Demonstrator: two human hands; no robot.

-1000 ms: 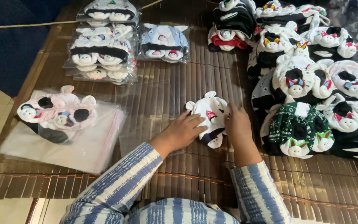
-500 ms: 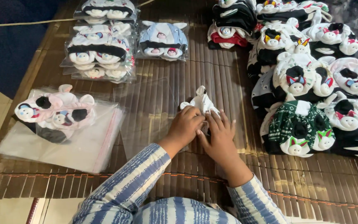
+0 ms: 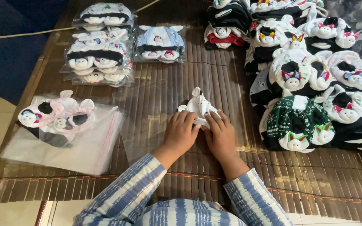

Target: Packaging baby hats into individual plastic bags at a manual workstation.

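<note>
A small white folded sock set (image 3: pixel 198 105) with animal-face toes lies on a clear plastic bag (image 3: pixel 147 113) in the middle of a brown bamboo mat (image 3: pixel 231 83). My left hand (image 3: pixel 181 133) and my right hand (image 3: pixel 219 134) lie side by side, fingers pressing on its near edge. Only its far part shows past my fingers. Both sleeves are blue-and-white striped.
A pink sock set (image 3: pixel 57 117) rests on a stack of clear bags (image 3: pixel 76 146) at the left. Bagged sets (image 3: pixel 99 54) are piled at the back left, with another bagged set (image 3: pixel 160 42) beside them. Several unbagged sets (image 3: pixel 311 83) are heaped at the right, a green one (image 3: pixel 296 121) nearest.
The white sock set lay spread out under my hands a second ago. Both hands have come together and folded it into a narrower bundle.
</note>
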